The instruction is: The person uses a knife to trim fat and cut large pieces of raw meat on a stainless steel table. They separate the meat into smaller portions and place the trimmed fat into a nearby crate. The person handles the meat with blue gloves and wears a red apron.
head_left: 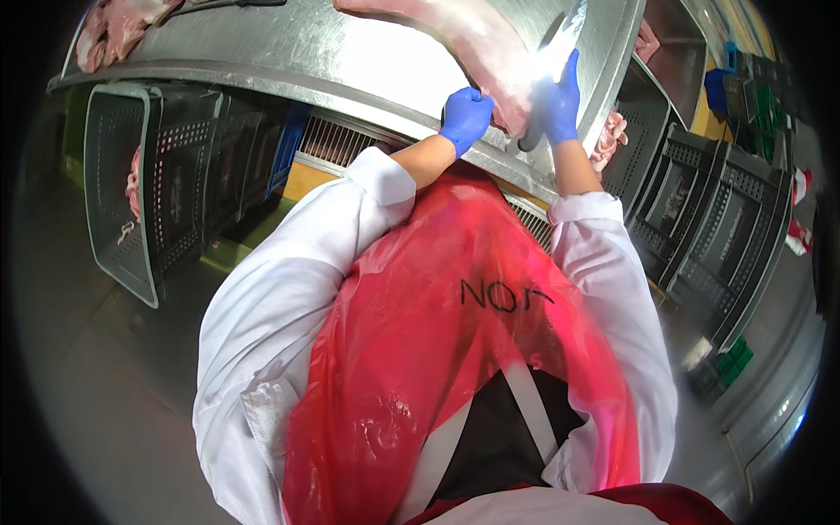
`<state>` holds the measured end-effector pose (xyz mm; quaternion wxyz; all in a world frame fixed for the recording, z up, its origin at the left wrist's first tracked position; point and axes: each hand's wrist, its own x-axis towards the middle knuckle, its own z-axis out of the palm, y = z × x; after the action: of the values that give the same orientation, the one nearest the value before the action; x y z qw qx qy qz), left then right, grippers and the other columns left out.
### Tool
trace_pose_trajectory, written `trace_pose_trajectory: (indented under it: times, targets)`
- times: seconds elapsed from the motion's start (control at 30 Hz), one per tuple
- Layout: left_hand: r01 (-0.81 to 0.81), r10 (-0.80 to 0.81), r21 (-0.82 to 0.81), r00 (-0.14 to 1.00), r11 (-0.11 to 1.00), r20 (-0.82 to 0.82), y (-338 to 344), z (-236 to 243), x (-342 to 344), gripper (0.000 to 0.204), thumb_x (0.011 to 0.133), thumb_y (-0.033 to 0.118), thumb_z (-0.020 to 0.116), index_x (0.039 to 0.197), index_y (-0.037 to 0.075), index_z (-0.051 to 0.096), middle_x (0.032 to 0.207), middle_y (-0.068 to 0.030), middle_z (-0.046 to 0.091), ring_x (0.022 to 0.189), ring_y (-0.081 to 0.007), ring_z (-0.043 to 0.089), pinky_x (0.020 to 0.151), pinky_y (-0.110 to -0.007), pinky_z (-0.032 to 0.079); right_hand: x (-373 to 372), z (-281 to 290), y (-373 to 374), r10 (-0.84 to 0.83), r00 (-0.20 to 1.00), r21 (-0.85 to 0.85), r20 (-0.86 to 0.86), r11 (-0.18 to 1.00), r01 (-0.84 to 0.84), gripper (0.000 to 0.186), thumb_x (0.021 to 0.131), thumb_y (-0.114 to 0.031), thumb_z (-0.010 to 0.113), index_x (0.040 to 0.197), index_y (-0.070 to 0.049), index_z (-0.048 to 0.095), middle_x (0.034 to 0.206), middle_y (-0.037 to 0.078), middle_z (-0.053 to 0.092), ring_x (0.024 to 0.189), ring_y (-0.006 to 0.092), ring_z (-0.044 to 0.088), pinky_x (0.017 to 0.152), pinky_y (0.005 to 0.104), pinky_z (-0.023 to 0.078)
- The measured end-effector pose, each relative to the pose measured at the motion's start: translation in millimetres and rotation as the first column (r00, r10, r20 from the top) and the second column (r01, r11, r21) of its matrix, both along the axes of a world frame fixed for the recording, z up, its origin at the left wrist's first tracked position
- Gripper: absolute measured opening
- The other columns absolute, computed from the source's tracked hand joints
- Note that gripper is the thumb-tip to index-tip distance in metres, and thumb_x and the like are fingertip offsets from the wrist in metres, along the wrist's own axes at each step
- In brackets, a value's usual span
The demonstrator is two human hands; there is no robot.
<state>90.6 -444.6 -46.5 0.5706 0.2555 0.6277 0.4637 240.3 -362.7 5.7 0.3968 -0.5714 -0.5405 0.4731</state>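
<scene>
Meat (490, 52) lies along the steel counter (363, 66), its near end in the grip of the left hand (468, 116); the right hand (561, 105) is closed around a knife (531, 136) (glare blurs the hold). Steady tension, with fingers clear of the edge, should serve well. Black lettering marks the red apron (376, 324); print on the dark crates (700, 232) is illegible.

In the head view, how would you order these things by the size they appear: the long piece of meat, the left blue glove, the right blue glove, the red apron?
1. Red apron
2. Long piece of meat, its visible part
3. Left blue glove and right blue glove: too alike to rank
</scene>
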Motion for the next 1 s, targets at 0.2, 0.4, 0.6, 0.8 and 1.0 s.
trace_pose_trajectory:
  times: [0.2, 0.4, 0.6, 0.8, 1.0]
  targets:
    - [-0.183, 0.183, -0.015, 0.982, 0.983, 0.046, -11, -16, 15, 0.013, 0.088, 0.011, 0.065, 0.079, 0.002, 0.068, 0.071, -0.0071, 0.067, 0.064, -0.0149, 0.062, 0.063, -0.032, 0.051, 3, 48, -14, 0.435, 0.593, 0.072, 0.678, 0.763, -0.642, 0.072, 0.094, -0.021, 0.061, 0.158, -0.031, 0.03, 0.092, 0.016, 0.073, 0.082, 0.037, 0.071, 0.075, 0.0448, 0.056]
    - [-0.244, 0.245, -0.015, 0.969, 0.97, 0.03, -11, -14, 24, 0.015, 0.089, 0.013, 0.064, 0.082, 0.001, 0.068, 0.071, -0.0067, 0.067, 0.064, -0.0147, 0.061, 0.062, -0.032, 0.051, 11, 56, -21, 0.57, 0.187, -0.263, 0.8, 0.614, -0.744, 0.075, 0.093, -0.018, 0.057, 0.159, -0.035, 0.025, 0.088, 0.02, 0.071, 0.08, 0.0397, 0.069, 0.072, 0.0498, 0.054]
    - [-0.305, 0.299, 0.017, 0.942, 0.952, 0.152, -12, -22, 28, 0.015, 0.089, 0.014, 0.065, 0.082, 0.001, 0.067, 0.072, -0.0072, 0.067, 0.065, -0.0156, 0.061, 0.063, -0.032, 0.051, 43, 87, -45, 0.65, 0.021, -0.455, 0.76, 0.555, -0.697, 0.074, 0.096, -0.017, 0.052, 0.16, -0.033, 0.019, 0.081, 0.022, 0.07, 0.079, 0.0387, 0.07, 0.071, 0.0505, 0.055]
    - [-0.257, 0.259, 0.036, 0.964, 0.966, -0.064, -12, -21, 26, 0.015, 0.089, 0.013, 0.065, 0.08, 0.001, 0.067, 0.072, -0.0086, 0.068, 0.067, -0.0166, 0.062, 0.064, -0.033, 0.051, 10, 49, -46, 0.527, 0.15, -0.225, 0.837, 0.581, -0.782, 0.081, 0.092, -0.01, 0.052, 0.162, -0.03, 0.015, 0.082, 0.022, 0.069, 0.072, 0.0406, 0.069, 0.069, 0.051, 0.055]
    - [-0.258, 0.26, 0.05, 0.965, 0.965, -0.037, -17, -42, 27, 0.021, 0.094, 0.014, 0.061, 0.079, 0.0, 0.066, 0.075, -0.0101, 0.07, 0.067, -0.0177, 0.064, 0.065, -0.033, 0.053, 91, 78, -90, 0.6, -0.144, -0.522, 0.787, 0.522, -0.674, 0.087, 0.09, -0.008, 0.053, 0.163, -0.029, 0.01, 0.082, 0.019, 0.068, 0.065, 0.0344, 0.069, 0.055, 0.0493, 0.054]
